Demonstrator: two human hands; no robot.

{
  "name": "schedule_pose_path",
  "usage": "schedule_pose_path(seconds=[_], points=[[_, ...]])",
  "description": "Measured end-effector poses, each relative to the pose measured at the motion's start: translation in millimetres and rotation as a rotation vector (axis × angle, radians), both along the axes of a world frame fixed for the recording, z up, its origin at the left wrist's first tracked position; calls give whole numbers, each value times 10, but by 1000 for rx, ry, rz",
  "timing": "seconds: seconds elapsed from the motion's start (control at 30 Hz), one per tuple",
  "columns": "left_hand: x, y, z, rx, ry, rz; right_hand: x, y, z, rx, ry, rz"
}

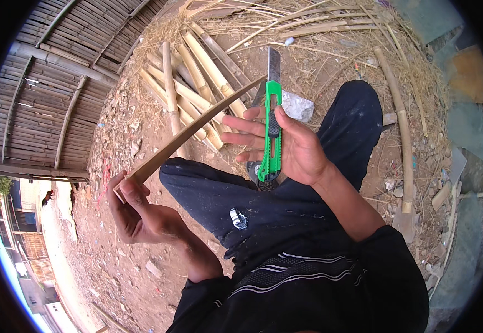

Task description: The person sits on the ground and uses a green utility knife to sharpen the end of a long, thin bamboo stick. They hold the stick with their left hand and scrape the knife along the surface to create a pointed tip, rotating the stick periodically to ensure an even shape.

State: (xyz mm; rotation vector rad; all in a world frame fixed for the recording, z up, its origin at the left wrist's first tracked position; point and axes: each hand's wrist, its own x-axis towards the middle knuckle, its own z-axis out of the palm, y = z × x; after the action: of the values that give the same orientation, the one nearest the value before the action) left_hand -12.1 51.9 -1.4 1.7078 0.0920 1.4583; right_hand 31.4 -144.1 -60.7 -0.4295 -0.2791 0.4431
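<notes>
My left hand (pixel 141 213) is closed round the near end of a long bamboo strip (pixel 189 130), which slants up and away to the right. In my right hand (pixel 300 145) is a green box cutter (pixel 273 130), standing upright with its wide metal blade (pixel 274 64) out at the top. The thumb presses on the cutter near its black slider, while the other fingers stretch out to the left behind it. The strip's far tip comes close to the lower part of the blade; whether they touch I cannot tell.
Split bamboo pieces (pixel 202 72) lie piled on the dirt ahead, with dry straw and shavings (pixel 330 22) beyond. A bamboo pole (pixel 399 122) lies at the right, beside grey sheets (pixel 471 133). A woven bamboo wall (pixel 47 105) stands at the left. My bent legs (pixel 286 216) are below my hands.
</notes>
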Motion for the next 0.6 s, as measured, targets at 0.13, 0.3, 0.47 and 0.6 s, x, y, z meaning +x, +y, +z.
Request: schedule_pose_path(seconds=[0.13, 0.3, 0.47, 0.6], points=[[5, -8, 14, -6, -7, -16, -37, -24, 17, 57, -114, 51], [-4, -64, 25, 1, -17, -12, -71, -41, 37, 41, -162, 68], [-30, -83, 32, 6, 4, -34, -106, -50, 106, 74, -128, 98], [-33, -62, 24, -9, 0, -64, -108, -41, 97, 18, -150, 78]])
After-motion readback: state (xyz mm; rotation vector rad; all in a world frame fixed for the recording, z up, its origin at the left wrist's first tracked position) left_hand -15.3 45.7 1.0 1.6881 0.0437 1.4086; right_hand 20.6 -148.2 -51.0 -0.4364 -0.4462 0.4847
